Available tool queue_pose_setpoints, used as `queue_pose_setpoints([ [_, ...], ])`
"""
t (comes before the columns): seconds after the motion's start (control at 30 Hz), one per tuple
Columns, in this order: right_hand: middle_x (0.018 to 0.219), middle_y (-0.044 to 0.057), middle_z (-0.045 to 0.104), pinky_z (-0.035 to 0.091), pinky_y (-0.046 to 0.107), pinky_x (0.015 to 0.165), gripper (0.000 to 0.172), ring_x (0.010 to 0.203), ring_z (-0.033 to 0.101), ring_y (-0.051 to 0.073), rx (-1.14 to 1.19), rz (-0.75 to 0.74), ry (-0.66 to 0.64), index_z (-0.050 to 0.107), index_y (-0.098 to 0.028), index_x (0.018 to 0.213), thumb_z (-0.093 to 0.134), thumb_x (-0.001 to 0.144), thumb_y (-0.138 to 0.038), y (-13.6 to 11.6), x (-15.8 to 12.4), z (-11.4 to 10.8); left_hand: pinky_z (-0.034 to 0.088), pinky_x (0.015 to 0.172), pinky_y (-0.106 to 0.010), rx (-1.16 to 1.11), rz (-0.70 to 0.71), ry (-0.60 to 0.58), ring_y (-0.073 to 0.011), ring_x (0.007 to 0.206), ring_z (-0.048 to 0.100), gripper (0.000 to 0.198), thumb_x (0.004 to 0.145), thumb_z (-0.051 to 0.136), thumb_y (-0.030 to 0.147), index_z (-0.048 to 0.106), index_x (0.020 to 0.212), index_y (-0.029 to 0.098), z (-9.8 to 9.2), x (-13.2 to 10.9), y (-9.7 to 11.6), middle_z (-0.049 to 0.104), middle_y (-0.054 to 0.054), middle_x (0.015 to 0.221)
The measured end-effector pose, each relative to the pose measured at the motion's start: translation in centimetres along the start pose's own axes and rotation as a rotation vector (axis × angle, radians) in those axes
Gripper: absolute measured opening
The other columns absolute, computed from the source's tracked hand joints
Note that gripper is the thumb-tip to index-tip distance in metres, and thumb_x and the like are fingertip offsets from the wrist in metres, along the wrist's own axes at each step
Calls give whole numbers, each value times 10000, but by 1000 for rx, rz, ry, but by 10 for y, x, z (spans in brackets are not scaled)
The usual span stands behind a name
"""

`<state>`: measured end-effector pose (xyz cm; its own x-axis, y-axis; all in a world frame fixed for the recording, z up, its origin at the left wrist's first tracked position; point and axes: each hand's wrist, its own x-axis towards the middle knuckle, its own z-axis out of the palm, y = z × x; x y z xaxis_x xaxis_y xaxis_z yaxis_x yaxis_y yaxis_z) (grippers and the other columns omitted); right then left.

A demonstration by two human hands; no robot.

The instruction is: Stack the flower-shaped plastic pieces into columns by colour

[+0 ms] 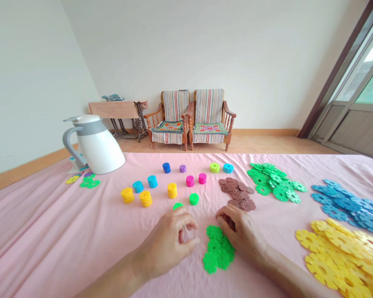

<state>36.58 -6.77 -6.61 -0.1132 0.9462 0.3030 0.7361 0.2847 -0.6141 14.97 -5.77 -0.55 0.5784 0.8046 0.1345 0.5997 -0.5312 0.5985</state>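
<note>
left hand (168,238), lower centre: fingertips apart | right hand (244,229): curled beside green discs (216,249), grip unclear | central stacks (172,191): one colour each, probably for easy sorting

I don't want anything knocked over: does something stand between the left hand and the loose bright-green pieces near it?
Nothing visible does: only pink cloth shows between the left hand and the loose bright-green pieces. The right hand is on the pieces' other side, overlapping their edge in this view.
</note>
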Motion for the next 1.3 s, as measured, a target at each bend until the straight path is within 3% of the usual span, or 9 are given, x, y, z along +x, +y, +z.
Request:
queue_pose_setpoints([
  [0.13,650,-6,519,294,244,525,149,568,458,123,9,-8,-1,578,-183,762,452,842,-174,0,-1,0,416,680,-257,-25,3,-164,-156,760,535,207,644,716,162,616,822,202,17,-11,21,573,2,863],
  [0.37,649,-11,510,281,243,523,143,562,448,120,3,-4,0,577,-186,762,459,844,-178,0,-1,1,420,762,-296,-10,-24,-215,-198,883,538,210,659,713,150,580,820,179,28,-10,21,570,-33,921],
  [0.57,645,-11,512,280,242,524,147,560,447,119,0,-8,5,580,-184,759,460,842,-179,1,-1,1,424,738,-288,19,7,-182,-197,863,541,206,646,645,84,574,813,182,32,-12,20,574,-33,896],
  [0.7,641,-8,518,283,239,518,151,554,449,117,-3,-19,15,581,-183,751,458,837,-179,0,-1,0,425,691,-284,35,13,-92,-184,780,546,213,651,624,94,584,833,197,24,-8,20,579,-21,859],
  [0.83,642,-7,527,288,237,519,154,561,461,119,-6,-18,25,579,-183,743,454,832,-171,-1,-1,0,421,651,-282,94,-10,61,-166,698,548,158,677,586,103,572,805,195,3,12,14,580,-18,848],
  [0.97,633,-12,523,295,237,523,145,554,467,117,-2,-20,30,574,-184,745,457,828,-166,-1,-2,0,415,619,-261,180,5,165,-158,676,553,222,654,570,79,591,846,188,-13,41,-1,577,-11,823],
  [1.13,658,-4,542,306,238,534,150,575,483,122,1,-10,14,573,-183,751,450,834,-165,-2,-2,-1,399,590,-242,213,1,151,-159,688,561,192,671,589,89,630,832,184,-11,66,-14,577,-19,840],
  [1.3,659,-3,544,307,239,535,149,577,484,123,7,-2,10,573,-182,751,451,833,-161,-4,-2,-2,375,571,-237,225,-6,116,-162,658,552,127,671,612,93,649,765,170,-5,75,-17,568,-12,754],
])
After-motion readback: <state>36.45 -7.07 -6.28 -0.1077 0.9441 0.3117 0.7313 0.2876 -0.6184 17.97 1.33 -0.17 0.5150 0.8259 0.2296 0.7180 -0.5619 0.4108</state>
